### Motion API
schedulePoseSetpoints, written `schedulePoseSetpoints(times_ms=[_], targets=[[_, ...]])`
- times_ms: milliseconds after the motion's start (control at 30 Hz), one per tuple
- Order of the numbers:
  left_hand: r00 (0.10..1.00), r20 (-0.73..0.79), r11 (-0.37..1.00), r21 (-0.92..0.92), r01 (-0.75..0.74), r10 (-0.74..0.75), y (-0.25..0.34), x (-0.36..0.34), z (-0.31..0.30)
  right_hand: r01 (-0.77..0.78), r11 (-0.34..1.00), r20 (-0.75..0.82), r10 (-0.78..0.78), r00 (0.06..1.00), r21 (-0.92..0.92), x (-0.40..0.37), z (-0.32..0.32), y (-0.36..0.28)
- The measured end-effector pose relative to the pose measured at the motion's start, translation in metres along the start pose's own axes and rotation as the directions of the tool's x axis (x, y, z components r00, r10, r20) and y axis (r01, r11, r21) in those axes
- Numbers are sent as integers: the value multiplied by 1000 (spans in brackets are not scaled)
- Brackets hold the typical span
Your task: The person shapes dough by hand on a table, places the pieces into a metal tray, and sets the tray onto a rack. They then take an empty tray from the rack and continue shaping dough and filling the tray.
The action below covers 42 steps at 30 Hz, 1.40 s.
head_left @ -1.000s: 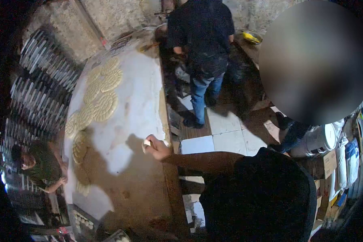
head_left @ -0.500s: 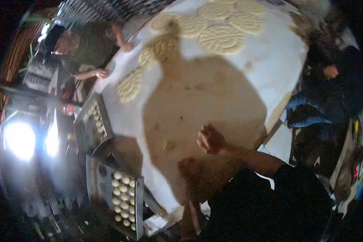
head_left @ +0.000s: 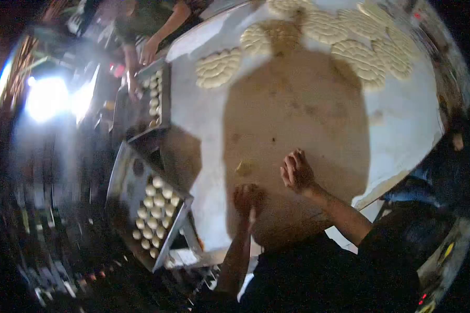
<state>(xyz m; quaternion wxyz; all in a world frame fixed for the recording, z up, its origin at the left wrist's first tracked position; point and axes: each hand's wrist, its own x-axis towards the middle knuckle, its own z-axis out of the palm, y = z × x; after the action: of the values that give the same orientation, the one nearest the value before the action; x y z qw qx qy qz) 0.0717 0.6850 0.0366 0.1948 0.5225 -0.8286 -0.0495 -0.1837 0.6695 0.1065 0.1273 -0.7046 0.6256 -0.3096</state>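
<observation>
My left hand (head_left: 249,200) is over the near part of the pale tabletop (head_left: 206,151), in shadow, fingers curled and palm down. Just beyond it lies a small yellowish lump (head_left: 245,167) that looks like dough. My right hand (head_left: 297,172) is to the right of that lump, also low over the table, with its fingers bent inward. Whatever may be under or inside either hand is hidden. Flat rounds of dough with segmented tops lie farther back, one of them a spiral-like round (head_left: 218,68) at the left.
At the table's left edge, a metal tray (head_left: 184,216) holds rows of dough balls. Behind it stands a second tray (head_left: 165,104) with more balls, a co-worker's hand (head_left: 150,50) beside it. A bright lamp (head_left: 49,99) glares at far left. Another person's legs (head_left: 412,190) are at right.
The view has turned, shifting the dough rounds rightward in the picture. My left hand shows more clearly, nearer the yellowish lump. The co-worker's hands have come from the table edge to the farther tray.
</observation>
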Motion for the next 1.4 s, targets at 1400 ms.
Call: schedulePoseSetpoints(times_ms=[1400], targets=[[982, 125, 322, -944, 73, 142, -48, -64, -178, -292, 875, 84, 282, 956, 386, -111, 82, -205]])
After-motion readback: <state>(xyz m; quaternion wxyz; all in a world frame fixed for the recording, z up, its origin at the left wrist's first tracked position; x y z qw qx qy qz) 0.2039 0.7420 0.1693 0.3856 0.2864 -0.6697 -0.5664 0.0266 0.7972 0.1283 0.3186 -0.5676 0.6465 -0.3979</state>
